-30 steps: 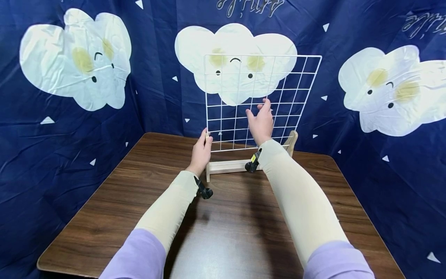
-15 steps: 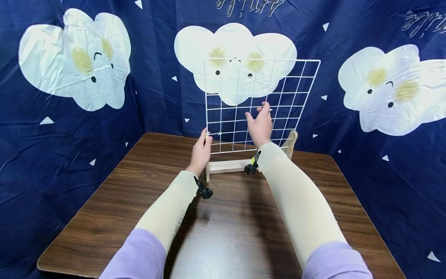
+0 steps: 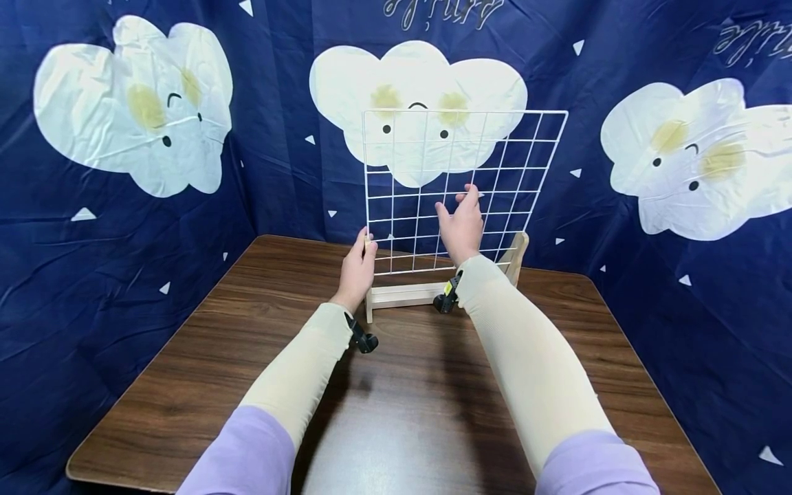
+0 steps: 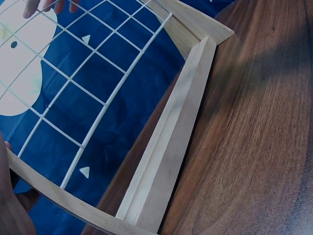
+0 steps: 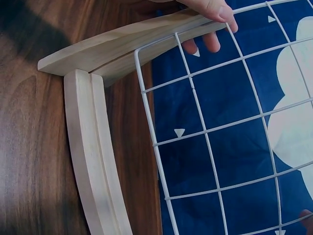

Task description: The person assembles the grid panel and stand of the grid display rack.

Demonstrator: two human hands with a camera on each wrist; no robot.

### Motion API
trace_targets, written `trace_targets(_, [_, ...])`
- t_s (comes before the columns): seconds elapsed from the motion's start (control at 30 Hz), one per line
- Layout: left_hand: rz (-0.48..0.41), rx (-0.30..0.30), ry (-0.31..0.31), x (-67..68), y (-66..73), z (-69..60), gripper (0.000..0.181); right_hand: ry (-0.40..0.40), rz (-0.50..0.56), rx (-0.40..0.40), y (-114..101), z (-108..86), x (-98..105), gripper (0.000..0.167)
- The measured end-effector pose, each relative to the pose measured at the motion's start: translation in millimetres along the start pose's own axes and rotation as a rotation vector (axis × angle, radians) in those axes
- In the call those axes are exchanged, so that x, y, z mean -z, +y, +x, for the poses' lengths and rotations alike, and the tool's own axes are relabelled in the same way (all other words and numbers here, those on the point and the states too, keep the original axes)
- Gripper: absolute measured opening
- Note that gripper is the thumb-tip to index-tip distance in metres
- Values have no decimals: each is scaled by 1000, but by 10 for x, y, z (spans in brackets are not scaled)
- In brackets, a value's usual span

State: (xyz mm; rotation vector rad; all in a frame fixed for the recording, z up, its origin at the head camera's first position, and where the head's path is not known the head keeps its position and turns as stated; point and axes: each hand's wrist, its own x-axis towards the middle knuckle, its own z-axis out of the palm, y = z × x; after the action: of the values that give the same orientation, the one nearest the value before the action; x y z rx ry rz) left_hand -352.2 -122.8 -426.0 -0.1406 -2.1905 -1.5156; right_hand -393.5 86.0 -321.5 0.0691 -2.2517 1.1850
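Observation:
A white wire grid panel (image 3: 421, 194) leans upright between the side pieces of a pale wooden stand (image 3: 405, 295). In the head view its bottom wire shows above the crossbar, with a gap between. My left hand (image 3: 357, 269) grips the stand's left side piece (image 5: 127, 44); in the right wrist view its thumb and fingertips lie beside the grid's lower corner. My right hand (image 3: 462, 223) holds the grid right of its middle, thumb toward me. Its fingertips (image 4: 59, 6) show among the wires in the left wrist view. The grid's right end meets the stand's right side piece (image 3: 518, 254).
The stand rests toward the back of a brown wood-grain table (image 3: 247, 330). Dark blue curtains (image 3: 272, 137) with white cloud prints hang behind and on both sides. A small black camera (image 3: 365, 340) sits on the left wrist, another (image 3: 447, 294) on the right.
The grid has come down a little, its top edge lower against the cloud print. My right hand has moved down with it. The left hand and the stand have stayed put.

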Motion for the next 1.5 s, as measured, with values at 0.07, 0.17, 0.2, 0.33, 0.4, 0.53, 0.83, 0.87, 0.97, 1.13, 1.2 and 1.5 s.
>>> trace_targets(0.07, [0, 3, 1, 1, 1, -1, 54, 0, -7, -2, 16, -2, -10, 69])
trace_targets(0.17, [1, 8, -2, 3, 2, -2, 54, -1, -15, -8, 37, -12, -24, 68])
trace_targets(0.2, [1, 7, -4, 2, 2, -2, 54, 1, -19, -10, 42, -17, -27, 68])
trace_targets(0.33, [-6, 2, -4, 5, 7, -4, 55, -2, -6, -20, 47, -42, -29, 68])
trace_targets(0.4, [-7, 0, -4, 5, 8, -2, 54, -12, -5, -27, 49, -56, -28, 69])
trace_targets(0.53, [4, -3, -3, 0, 2, 8, 54, -20, -6, -35, 63, -88, -30, 69])
trace_targets(0.83, [1, -6, 2, -6, -2, 10, 51, -6, -23, -30, 119, -128, -69, 68])
trace_targets(0.87, [5, -4, 1, -4, -1, 9, 52, -6, -27, -32, 123, -131, -73, 68])
trace_targets(0.97, [13, 3, -4, 1, 5, 5, 52, -5, -29, -32, 130, -138, -83, 67])
trace_targets(1.13, [22, 11, -2, 1, 19, -2, 53, 5, -21, -18, 153, -150, -93, 67])
trace_targets(1.2, [29, 13, 4, 1, 23, -8, 53, 5, -20, -18, 170, -157, -101, 67])
trace_targets(1.5, [39, 26, 9, -5, 16, 1, 53, -10, -6, -30, 221, -190, -128, 67])
